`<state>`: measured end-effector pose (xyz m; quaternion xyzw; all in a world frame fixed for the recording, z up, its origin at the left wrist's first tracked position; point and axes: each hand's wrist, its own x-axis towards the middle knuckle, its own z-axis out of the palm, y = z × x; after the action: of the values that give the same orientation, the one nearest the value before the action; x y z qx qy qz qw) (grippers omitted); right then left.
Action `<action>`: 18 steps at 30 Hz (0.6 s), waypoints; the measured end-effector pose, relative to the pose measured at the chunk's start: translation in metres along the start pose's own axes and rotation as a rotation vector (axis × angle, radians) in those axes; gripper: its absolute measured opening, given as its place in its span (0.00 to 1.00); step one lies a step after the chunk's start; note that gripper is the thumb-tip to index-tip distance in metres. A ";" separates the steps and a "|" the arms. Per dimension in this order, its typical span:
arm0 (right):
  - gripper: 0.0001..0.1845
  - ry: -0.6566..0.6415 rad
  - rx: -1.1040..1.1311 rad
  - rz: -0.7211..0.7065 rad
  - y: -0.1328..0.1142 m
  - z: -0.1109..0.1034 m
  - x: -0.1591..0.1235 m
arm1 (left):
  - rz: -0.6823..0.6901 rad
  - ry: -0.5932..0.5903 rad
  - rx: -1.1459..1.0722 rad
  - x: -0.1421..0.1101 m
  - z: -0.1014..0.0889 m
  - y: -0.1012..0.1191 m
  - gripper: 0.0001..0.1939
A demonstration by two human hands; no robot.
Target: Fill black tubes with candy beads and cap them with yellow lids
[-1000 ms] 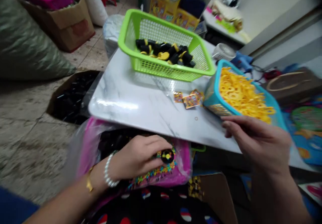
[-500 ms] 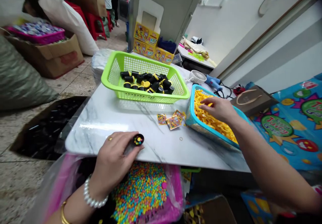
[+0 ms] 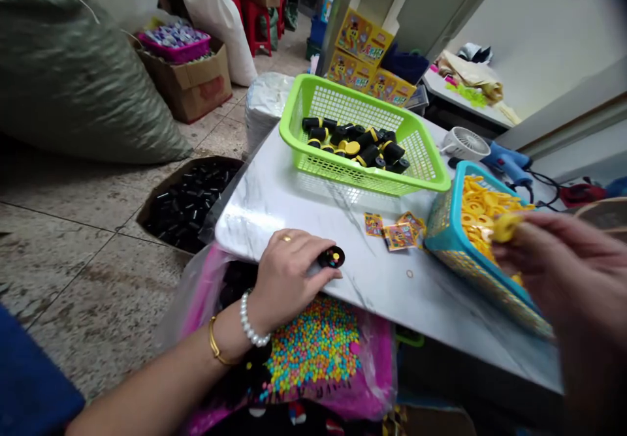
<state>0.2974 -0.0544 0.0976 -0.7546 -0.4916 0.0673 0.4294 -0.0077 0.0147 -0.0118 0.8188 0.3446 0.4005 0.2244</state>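
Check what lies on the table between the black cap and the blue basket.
The head view shows printed paper packets and a small ring on the table between the black cap held in the left hand and the blue basket.

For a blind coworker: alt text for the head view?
The left hand holds a bead-filled black cylinder on a marble table; the right hand holds a yellow disc over a blue basket of them. A green basket holds more cylinders.
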 end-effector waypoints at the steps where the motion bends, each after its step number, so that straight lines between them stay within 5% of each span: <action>1: 0.13 -0.196 0.142 0.109 -0.011 0.017 -0.016 | 0.002 -0.010 -0.008 0.001 -0.001 0.000 0.16; 4: 0.13 -0.651 0.452 0.277 -0.029 0.076 -0.045 | -0.009 -0.038 -0.005 0.003 -0.002 0.002 0.15; 7: 0.12 -0.831 0.553 0.356 -0.032 0.117 -0.051 | -0.014 -0.057 0.006 0.005 -0.003 0.003 0.14; 14: 0.12 -0.772 0.479 0.323 -0.042 0.125 -0.053 | -0.009 -0.060 -0.012 0.003 -0.004 0.004 0.13; 18: 0.12 -0.678 0.427 0.247 -0.047 0.125 -0.058 | -0.072 0.001 -0.132 0.003 -0.007 0.008 0.28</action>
<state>0.1704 -0.0210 0.0351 -0.6369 -0.4860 0.4632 0.3789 -0.0086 0.0119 -0.0011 0.7893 0.3467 0.4145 0.2917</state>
